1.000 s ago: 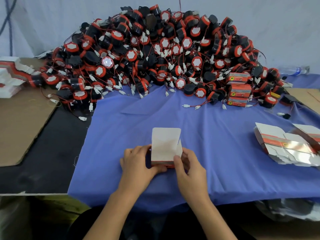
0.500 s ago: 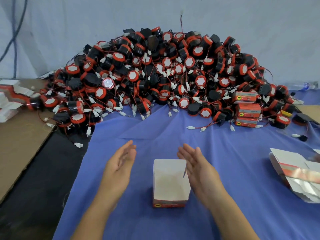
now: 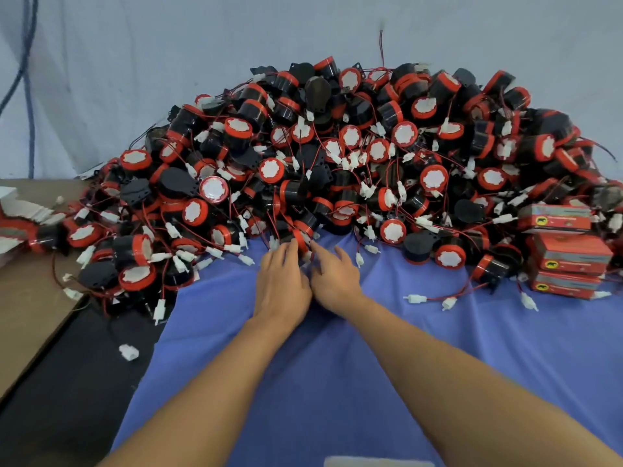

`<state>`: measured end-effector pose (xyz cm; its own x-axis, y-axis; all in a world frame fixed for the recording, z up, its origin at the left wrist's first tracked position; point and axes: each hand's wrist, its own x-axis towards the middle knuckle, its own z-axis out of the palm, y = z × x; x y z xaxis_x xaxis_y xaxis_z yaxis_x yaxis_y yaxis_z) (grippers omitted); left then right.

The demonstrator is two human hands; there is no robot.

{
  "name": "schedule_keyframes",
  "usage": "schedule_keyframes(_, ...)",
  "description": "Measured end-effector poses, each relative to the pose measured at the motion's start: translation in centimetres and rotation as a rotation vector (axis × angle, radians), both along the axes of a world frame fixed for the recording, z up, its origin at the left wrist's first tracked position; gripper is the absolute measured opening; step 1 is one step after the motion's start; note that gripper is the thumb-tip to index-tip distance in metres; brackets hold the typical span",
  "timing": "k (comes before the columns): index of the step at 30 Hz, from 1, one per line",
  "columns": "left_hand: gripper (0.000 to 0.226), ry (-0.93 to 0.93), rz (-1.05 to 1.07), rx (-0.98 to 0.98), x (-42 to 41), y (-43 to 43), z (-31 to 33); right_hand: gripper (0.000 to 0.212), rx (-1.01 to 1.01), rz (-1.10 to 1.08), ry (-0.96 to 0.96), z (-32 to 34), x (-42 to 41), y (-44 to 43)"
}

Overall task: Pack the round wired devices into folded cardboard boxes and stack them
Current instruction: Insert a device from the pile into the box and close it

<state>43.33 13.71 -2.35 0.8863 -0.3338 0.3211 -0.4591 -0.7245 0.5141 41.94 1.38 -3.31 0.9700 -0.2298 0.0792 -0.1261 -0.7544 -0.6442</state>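
Observation:
A big heap of round black-and-red wired devices (image 3: 337, 156) fills the back of the blue cloth (image 3: 455, 365). Both my arms stretch forward to the heap's front edge. My left hand (image 3: 281, 281) lies with its fingers extended, the tips touching a red-rimmed device (image 3: 301, 235) at the foot of the heap. Close beside it, my right hand (image 3: 333, 274) points its index finger at the same device and holds nothing. Only a white sliver of the folded cardboard box (image 3: 377, 461) shows at the bottom edge.
Three packed red boxes (image 3: 569, 256) are stacked at the right foot of the heap. Flat unfolded boxes (image 3: 20, 214) lie at far left on a brown cardboard sheet (image 3: 30, 305). Loose white connectors (image 3: 448, 302) and wires trail onto the cloth. A pale wall stands behind.
Both hands let go of the folded box, opened, and reached forward to the heap. The view followed them, so the box slid to the bottom edge.

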Motion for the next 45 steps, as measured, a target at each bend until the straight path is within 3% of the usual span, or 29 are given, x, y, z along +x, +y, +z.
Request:
schedule_keyframes(3, 0.058, 0.001, 0.036, -0.044, 1.5, -0.5, -0.7, 0.045, -0.117, 0.010, -0.035, -1.7, 0.7, -0.3)
schedule_keyframes(7, 0.063, 0.046, 0.080, -0.197, 1.9, -0.4, -2.0, 0.048, -0.116, 0.026, -0.086, -2.1, 0.9, -0.4)
schedule_keyframes(11, 0.050, 0.008, 0.134, -0.370, 2.2, 0.0, -2.1, 0.053, -0.126, 0.077, -0.134, -2.2, 0.2, -0.3)
schedule_keyframes(16, 0.045, -0.056, 0.176, -0.333, 2.3, 0.7, -2.4, 0.059, -0.070, 0.155, -0.235, -1.8, -2.0, 0.6)
schedule_keyframes(20, 0.055, -0.059, 0.212, -0.120, 1.4, 1.1, -2.1, 0.062, 0.020, 0.207, -0.138, -1.3, -4.3, 0.8)
schedule_keyframes(23, 0.047, -0.039, 0.202, -0.221, -0.2, 1.5, -1.3, 0.058, 0.220, 0.141, -0.147, -0.4, -6.9, 0.7)
schedule_keyframes(26, 0.046, 0.062, 0.083, -0.461, -3.1, 2.0, 0.1, 0.047, 0.539, -0.056, -0.250, 1.2, -10.4, 0.1)
schedule_keyframes(33, 0.049, 0.237, -0.182, -0.645, -11.0, 4.6, 4.6, 0.045, 0.951, -0.185, -0.245, 5.3, -19.0, -1.9)
schedule_keyframes(39, 0.053, 0.342, -0.445, -0.664, -17.2, 6.7, 8.2, 0.032, 0.940, -0.123, -0.385, 9.9, -24.8, -1.3)
schedule_keyframes(42, 0.054, 0.396, -0.548, -0.608, -19.4, 8.5, 9.2, 0.037, 0.855, -0.052, -0.415, 11.7, -28.1, -1.1)
schedule_keyframes(45, 0.050, 0.386, -0.612, -0.522, -21.7, 10.0, 9.6, 0.025, 0.724, -0.025, -0.423, 12.2, -31.5, -0.8)
